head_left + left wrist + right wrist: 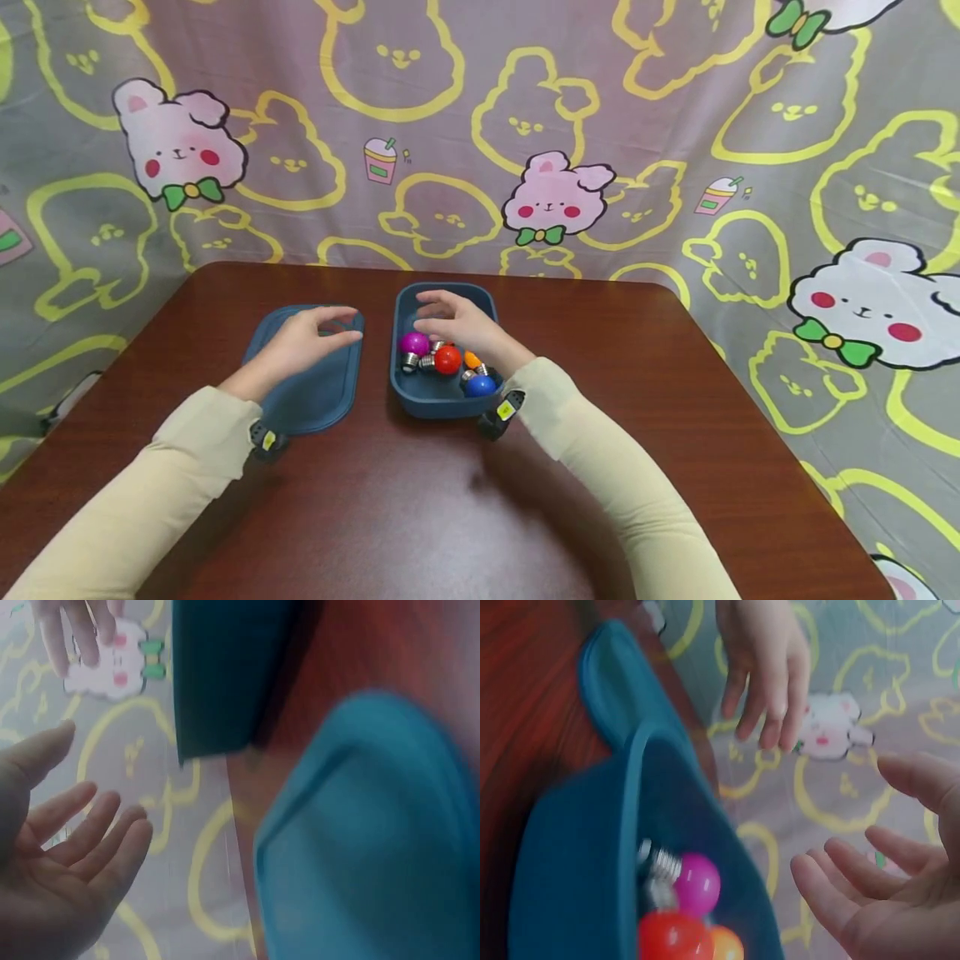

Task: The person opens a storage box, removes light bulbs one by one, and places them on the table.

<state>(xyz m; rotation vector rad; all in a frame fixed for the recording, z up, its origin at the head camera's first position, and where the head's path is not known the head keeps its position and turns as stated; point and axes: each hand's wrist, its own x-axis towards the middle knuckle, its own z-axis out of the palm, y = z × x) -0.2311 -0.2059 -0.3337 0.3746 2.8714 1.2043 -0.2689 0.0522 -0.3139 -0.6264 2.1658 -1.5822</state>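
A blue bin [442, 408] holds several small colored light bulbs: a purple one [414, 344], a red one [447, 360], an orange one [472, 359] and a blue one [481, 386]. Over the bin hovers my right hand [468, 327], fingers relaxed and holding nothing. My left hand [303, 337] hangs above a flat blue lid [318, 392] to the bin's left, its thumb and fingers apart with nothing between them. In the right wrist view the metal screw base [664, 862] of the purple bulb shows.
Both things lie on a dark brown wooden table [420, 508]. A curtain [442, 108] with cartoon rabbits hangs behind and around the table. Each wrist wears a small black camera, one on the left [267, 442] and one on the right [501, 413].
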